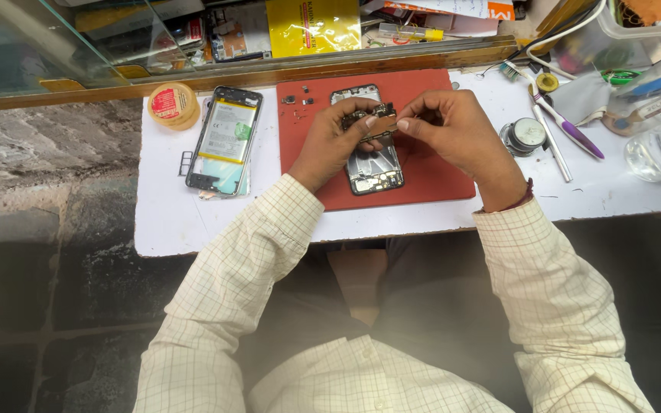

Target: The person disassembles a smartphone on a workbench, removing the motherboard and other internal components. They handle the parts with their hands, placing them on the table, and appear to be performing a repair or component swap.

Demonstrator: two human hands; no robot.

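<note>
Holding one circuit board (372, 118) with two hands' fingers (372, 122); two opened phones (224, 140) nearby

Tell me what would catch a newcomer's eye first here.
Both hands, left hand and right hand, meet over an opened phone on the red mat, pinching a small circuit board. Left of the mat lies a second opened phone, its battery exposed.

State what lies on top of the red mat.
An opened phone frame and small loose parts lie on the red mat; both hands cover its upper half.
</note>
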